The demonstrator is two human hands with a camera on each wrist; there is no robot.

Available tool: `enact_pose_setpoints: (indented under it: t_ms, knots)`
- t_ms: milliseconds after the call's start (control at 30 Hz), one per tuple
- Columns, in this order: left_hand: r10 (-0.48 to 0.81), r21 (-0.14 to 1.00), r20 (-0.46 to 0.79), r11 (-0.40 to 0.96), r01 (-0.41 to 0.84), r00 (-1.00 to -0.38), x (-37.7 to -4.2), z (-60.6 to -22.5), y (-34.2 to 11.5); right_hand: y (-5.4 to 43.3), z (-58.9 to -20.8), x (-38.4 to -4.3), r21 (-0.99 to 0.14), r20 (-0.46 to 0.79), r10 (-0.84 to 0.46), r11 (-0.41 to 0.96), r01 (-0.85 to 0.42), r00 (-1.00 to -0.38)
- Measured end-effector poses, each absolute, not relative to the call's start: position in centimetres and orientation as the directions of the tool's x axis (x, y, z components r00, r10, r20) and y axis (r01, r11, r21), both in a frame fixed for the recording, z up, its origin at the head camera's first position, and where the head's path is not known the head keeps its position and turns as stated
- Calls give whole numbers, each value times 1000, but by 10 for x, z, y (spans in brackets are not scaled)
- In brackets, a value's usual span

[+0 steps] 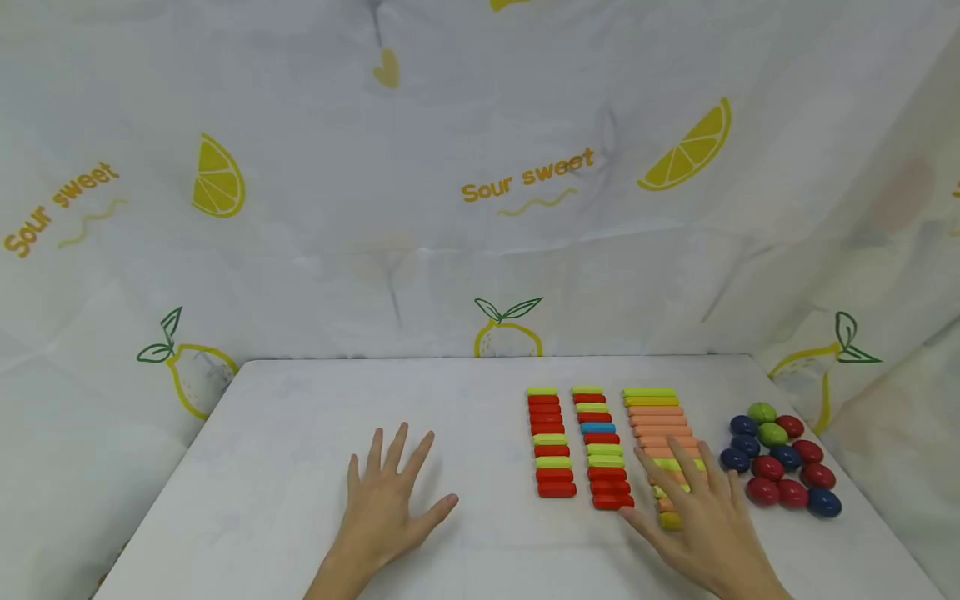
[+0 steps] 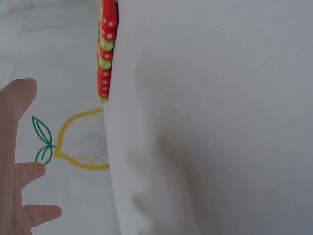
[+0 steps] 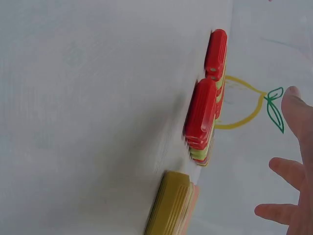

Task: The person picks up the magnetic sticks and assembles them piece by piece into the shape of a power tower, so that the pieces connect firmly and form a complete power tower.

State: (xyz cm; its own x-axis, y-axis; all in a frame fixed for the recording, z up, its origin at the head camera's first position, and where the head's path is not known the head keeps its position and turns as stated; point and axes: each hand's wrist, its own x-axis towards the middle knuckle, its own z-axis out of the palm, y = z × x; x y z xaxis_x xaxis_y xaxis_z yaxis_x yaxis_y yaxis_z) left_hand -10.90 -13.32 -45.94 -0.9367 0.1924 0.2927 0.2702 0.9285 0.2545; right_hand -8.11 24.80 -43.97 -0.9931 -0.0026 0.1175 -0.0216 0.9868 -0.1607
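Observation:
My left hand [image 1: 386, 508] is over the left-middle of the white table, fingers spread and straight, holding nothing. My right hand [image 1: 708, 525], also spread with nothing in it, is above the near end of a column of peach and yellow sticks [image 1: 658, 421], hiding part of it. Left of that run two columns of short plastic sticks: one of red sticks [image 1: 546, 419] and lime ones, another with red sticks [image 1: 609, 474], lime ones and a single blue stick [image 1: 597, 428]. In the right wrist view a mustard stick [image 3: 168, 200] lies nearest, below red sticks [image 3: 200, 110].
To the right of my right hand lies a cluster of glossy egg-shaped pieces: red [image 1: 792, 493], dark blue [image 1: 824, 502] and green [image 1: 772, 434]. A white cloth [image 1: 427, 283] printed with lemons hangs behind the table [image 1: 262, 467].

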Motion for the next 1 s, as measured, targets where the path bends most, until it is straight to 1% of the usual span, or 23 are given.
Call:
enact_pose_setpoints:
  t_ms: [200,300,467,600,700,900,1000]
  knots:
    - [295,308,348,860,406,-890,-120,-459,-102,267,-437,-85,-179,107,38,984,19,-994]
    - [326,365,369,810,459,-870,-128,-460,-85,282,-435,-90,-185,125,71,982,47,-990]
    - [382,484,359,704,520,-852,-136,-462,-58,315,-440,-98,-237,194,150,966,102,-970]
    - [459,549,317,625,555,-830,-140,-465,-40,340,-448,-101,-280,208,192,951,129,-959]
    - [508,562,278,602,567,-815,-141,-468,-29,351,-453,-104,-279,157,215,946,166,-964]
    - [548,494,253,635,594,-797,-145,-475,-9,359,-459,-107,-266,-21,270,927,266,-963]
    - [557,465,246,650,601,-793,-146,-479,-4,360,-462,-108,-262,-84,270,923,282,-959]
